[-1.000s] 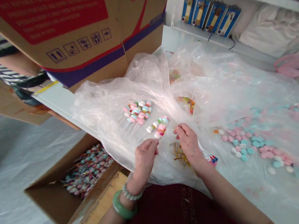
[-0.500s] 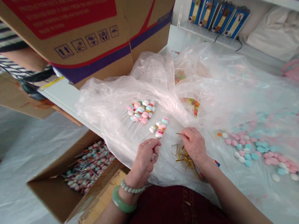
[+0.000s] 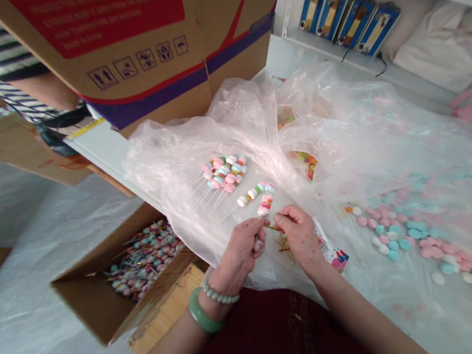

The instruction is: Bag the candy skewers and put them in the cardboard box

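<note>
My left hand (image 3: 245,247) is closed around the lower end of a wrapped candy skewer (image 3: 266,200), whose pink, white and blue pieces point up and away from me. Pinched in my right hand (image 3: 297,232) is a thin gold twist tie (image 3: 271,228), which reaches across to the base of the wrapper at my left fingertips. Loose gold twist ties (image 3: 283,243) lie partly hidden under my right hand. Just left of the wrapped one, an unwrapped candy skewer (image 3: 251,194) rests on the plastic sheet. Beyond it sits a bunch of candy skewers (image 3: 224,172) with white sticks.
Loose pastel candies (image 3: 390,231) spread over the plastic sheet (image 3: 169,150) at right. A large carton (image 3: 152,24) stands at back left, a person's striped sleeve (image 3: 3,50) behind it. Below the table edge, an open box (image 3: 82,302) holds many skewers. Printed wrappers (image 3: 333,254) lie beside my right forearm.
My right hand has brought the twist tie left to the wrapper's base. My left hand has shifted right with the wrapped skewer, and more of the printed wrappers shows.
</note>
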A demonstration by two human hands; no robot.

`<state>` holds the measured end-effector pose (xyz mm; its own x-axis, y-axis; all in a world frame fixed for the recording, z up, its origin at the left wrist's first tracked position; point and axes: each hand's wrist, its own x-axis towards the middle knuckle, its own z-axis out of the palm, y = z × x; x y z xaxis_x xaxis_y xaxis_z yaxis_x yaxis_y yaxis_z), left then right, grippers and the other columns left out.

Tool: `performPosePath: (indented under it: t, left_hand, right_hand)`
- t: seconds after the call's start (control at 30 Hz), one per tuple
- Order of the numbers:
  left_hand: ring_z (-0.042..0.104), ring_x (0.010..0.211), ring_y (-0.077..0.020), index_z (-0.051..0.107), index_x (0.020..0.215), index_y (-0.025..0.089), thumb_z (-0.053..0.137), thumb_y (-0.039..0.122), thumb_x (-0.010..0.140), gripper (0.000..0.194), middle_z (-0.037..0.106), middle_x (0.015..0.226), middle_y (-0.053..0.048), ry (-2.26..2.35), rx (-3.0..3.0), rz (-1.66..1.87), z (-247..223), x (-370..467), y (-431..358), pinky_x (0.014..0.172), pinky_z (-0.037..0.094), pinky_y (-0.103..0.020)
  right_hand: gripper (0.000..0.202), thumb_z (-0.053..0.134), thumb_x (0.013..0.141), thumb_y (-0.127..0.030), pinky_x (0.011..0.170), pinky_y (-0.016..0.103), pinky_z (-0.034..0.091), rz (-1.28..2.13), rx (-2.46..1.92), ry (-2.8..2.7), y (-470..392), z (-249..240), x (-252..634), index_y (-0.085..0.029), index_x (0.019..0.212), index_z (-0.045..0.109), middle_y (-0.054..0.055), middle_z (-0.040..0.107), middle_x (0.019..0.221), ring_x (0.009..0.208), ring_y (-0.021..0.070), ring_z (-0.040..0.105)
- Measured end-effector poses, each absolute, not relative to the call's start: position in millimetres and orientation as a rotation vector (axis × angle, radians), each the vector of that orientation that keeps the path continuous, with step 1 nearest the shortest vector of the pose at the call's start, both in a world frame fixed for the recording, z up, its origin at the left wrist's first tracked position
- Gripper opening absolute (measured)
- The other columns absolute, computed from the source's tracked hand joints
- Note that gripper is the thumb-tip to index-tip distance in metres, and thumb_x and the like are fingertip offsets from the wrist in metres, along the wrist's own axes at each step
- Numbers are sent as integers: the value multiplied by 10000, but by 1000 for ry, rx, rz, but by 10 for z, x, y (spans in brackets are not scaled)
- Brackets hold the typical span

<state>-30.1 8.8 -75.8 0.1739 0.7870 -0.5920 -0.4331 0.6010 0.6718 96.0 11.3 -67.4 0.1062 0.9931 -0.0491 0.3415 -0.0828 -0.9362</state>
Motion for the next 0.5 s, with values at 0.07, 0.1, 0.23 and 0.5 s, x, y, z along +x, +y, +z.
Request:
performPosePath:
  t: [0.07,0.1,0.23,0.5]
  left_hand:
    - [280,316,-27,580,851,136,657,376,724,282,446,474,77,1040,336,888,-776,-333,94,315,154,-165]
    - [280,315,-28,585,871,135,658,383,723,297,447,474,79,1024,333,889,-775,-338,92,314,158,-165]
    - [287,307,-37,600,902,141,647,420,736,328,447,466,79,1102,457,949,-732,-289,50,300,162,-169]
    - [254,299,-36,468,667,184,603,403,766,275,387,453,89,1208,562,963,-828,-149,-18,294,173,-181]
  right_hand:
    - [141,524,766,-277,498,228,340,1106,-1562,-1181,135,-711,991,-197,653,550,-43,515,577,502,105,429]
    - [138,526,756,-276,486,227,327,1104,-1588,-1155,140,-725,1004,-197,646,549,-47,514,567,484,100,416]
    - [154,524,739,-255,532,238,325,853,-1782,-1333,118,-747,1003,-200,598,556,-42,520,547,526,113,448]
    - [144,519,722,-257,467,223,348,1048,-1738,-1173,102,-682,857,-208,587,529,-60,483,461,431,106,454]
